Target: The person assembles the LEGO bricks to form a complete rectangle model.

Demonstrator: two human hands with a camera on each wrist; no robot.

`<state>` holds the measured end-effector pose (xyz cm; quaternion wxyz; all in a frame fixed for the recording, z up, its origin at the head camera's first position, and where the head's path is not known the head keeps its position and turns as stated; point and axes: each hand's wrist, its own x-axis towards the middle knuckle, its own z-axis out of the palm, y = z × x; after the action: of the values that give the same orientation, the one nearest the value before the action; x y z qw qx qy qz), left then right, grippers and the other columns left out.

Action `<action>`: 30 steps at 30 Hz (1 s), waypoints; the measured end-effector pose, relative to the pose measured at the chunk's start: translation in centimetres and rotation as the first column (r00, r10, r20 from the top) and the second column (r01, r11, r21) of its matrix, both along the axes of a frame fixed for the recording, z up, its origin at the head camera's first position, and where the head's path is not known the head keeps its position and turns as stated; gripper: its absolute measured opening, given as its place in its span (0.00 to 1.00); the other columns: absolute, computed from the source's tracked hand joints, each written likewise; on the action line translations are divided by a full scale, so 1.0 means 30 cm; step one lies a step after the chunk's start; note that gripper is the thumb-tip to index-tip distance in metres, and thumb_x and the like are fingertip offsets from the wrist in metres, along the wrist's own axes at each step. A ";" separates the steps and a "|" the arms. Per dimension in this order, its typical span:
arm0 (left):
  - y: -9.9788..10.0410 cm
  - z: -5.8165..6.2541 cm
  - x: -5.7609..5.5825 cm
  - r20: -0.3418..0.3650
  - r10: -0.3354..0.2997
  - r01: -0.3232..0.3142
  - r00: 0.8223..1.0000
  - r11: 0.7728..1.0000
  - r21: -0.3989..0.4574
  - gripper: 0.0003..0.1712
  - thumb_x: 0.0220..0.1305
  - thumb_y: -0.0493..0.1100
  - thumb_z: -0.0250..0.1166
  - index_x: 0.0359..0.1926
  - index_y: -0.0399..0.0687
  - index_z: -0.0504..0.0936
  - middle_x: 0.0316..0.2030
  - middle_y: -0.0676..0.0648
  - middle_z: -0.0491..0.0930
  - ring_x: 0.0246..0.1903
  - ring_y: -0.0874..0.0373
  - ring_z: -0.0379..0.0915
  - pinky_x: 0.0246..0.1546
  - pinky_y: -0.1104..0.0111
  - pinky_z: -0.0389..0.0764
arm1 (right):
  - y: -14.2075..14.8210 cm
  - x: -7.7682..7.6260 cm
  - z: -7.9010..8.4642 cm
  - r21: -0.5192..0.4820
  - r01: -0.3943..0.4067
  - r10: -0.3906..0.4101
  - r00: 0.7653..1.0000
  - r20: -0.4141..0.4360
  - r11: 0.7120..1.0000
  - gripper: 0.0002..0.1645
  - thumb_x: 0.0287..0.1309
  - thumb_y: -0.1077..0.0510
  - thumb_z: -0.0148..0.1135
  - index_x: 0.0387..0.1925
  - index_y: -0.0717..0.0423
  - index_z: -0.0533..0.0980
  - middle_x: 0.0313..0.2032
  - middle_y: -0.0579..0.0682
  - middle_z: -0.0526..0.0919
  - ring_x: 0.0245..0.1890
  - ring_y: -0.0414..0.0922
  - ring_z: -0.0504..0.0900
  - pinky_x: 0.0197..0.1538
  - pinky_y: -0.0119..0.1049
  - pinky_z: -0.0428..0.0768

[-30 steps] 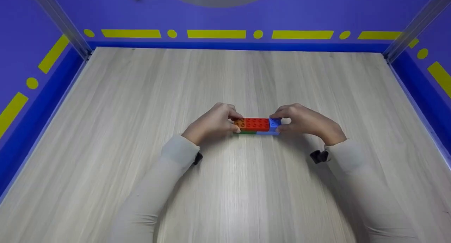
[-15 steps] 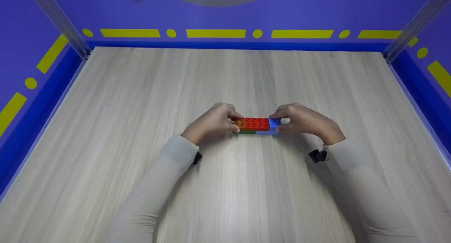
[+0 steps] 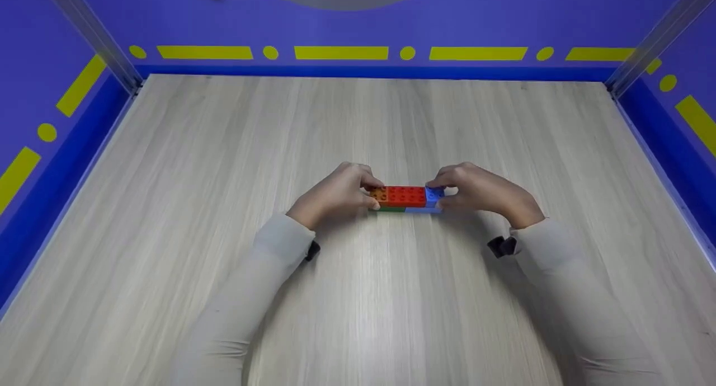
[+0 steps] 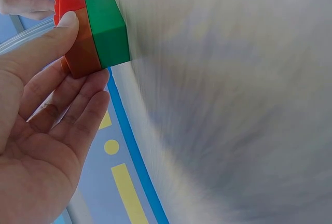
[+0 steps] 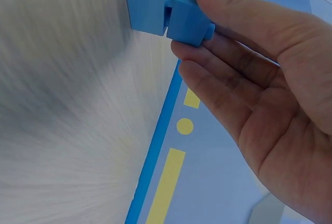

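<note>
A two-layer row of toy building bricks lies mid-table in the head view. On top run an orange brick [image 3: 379, 194], a red brick [image 3: 406, 196] and a small blue brick [image 3: 433, 196]; under them are a green brick [image 3: 391, 210] and a lower blue brick [image 3: 422, 210]. My left hand [image 3: 334, 191] pinches the orange brick at the left end, thumb on its near side. At the other end, my right hand [image 3: 485, 193] pinches the upper blue brick [image 5: 185, 19]. A narrow gap with a stud showing separates it from the lower blue brick in the right wrist view.
The wood-grain table [image 3: 268, 140] carries the bricks. Blue-purple panels [image 3: 341, 28] with yellow dashes and dots rise along its back and sides, with metal posts [image 3: 92, 36] at the back corners. Black wrist devices [image 3: 502, 246] sit under both cuffs.
</note>
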<state>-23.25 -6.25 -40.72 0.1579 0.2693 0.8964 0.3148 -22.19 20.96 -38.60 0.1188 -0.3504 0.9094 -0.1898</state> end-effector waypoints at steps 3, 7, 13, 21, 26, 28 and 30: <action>0.001 -0.001 0.000 0.011 0.012 -0.012 1.000 1.000 -0.005 0.24 0.51 0.41 0.75 0.52 0.46 0.84 0.42 0.49 0.82 0.41 0.56 0.74 0.41 0.72 0.72 | -0.002 0.000 0.000 -0.001 -0.001 0.001 1.000 -0.002 1.000 0.22 0.50 0.66 0.69 0.50 0.63 0.81 0.42 0.55 0.85 0.46 0.49 0.83 0.47 0.45 0.82; -0.001 -0.003 0.000 0.020 0.018 -0.018 1.000 1.000 -0.001 0.23 0.52 0.41 0.74 0.52 0.46 0.84 0.42 0.50 0.81 0.39 0.58 0.72 0.39 0.73 0.71 | -0.003 0.000 0.000 -0.006 -0.005 0.005 1.000 -0.006 1.000 0.22 0.50 0.66 0.69 0.50 0.63 0.81 0.42 0.55 0.85 0.45 0.50 0.83 0.46 0.45 0.82; -0.004 -0.005 -0.001 0.022 0.014 -0.014 1.000 1.000 0.015 0.22 0.52 0.40 0.74 0.51 0.46 0.84 0.41 0.50 0.82 0.39 0.60 0.71 0.40 0.72 0.72 | -0.005 0.001 -0.005 -0.021 -0.012 0.012 1.000 -0.021 1.000 0.21 0.49 0.67 0.69 0.49 0.65 0.81 0.40 0.56 0.85 0.44 0.50 0.84 0.45 0.46 0.82; -0.006 -0.009 -0.007 -0.002 -0.009 0.009 1.000 1.000 0.019 0.23 0.50 0.40 0.75 0.50 0.45 0.85 0.42 0.48 0.82 0.40 0.58 0.74 0.41 0.73 0.72 | -0.009 0.004 -0.001 -0.035 0.013 -0.014 1.000 -0.019 0.999 0.22 0.45 0.69 0.72 0.47 0.65 0.82 0.40 0.56 0.85 0.42 0.50 0.84 0.45 0.46 0.82; -0.003 -0.008 -0.004 -0.015 -0.010 0.010 1.000 1.000 0.013 0.23 0.50 0.41 0.75 0.50 0.45 0.85 0.42 0.48 0.82 0.40 0.58 0.74 0.41 0.72 0.73 | -0.013 0.006 0.002 -0.034 0.025 -0.026 1.000 -0.013 0.999 0.21 0.45 0.68 0.72 0.45 0.63 0.83 0.40 0.55 0.86 0.42 0.49 0.84 0.46 0.46 0.82; -0.002 -0.008 -0.001 -0.010 -0.002 0.002 1.000 1.000 0.011 0.23 0.50 0.41 0.75 0.51 0.45 0.85 0.41 0.49 0.82 0.40 0.58 0.74 0.42 0.72 0.73 | -0.014 0.006 0.003 -0.031 0.030 -0.031 1.000 -0.007 0.999 0.21 0.45 0.68 0.73 0.45 0.63 0.83 0.41 0.55 0.86 0.43 0.49 0.84 0.46 0.46 0.82; -0.001 -0.008 0.001 -0.007 0.004 -0.004 1.000 1.000 0.008 0.24 0.50 0.41 0.75 0.51 0.46 0.84 0.41 0.49 0.82 0.40 0.58 0.73 0.43 0.71 0.73 | -0.014 0.006 0.002 -0.028 0.040 -0.039 0.999 0.003 0.999 0.21 0.45 0.67 0.73 0.45 0.63 0.83 0.41 0.55 0.86 0.43 0.49 0.84 0.46 0.47 0.82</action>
<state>-23.23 -6.28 -40.95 0.1529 0.2692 0.8963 0.3174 -22.01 20.53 -38.53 0.1112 -0.3338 0.9133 -0.2051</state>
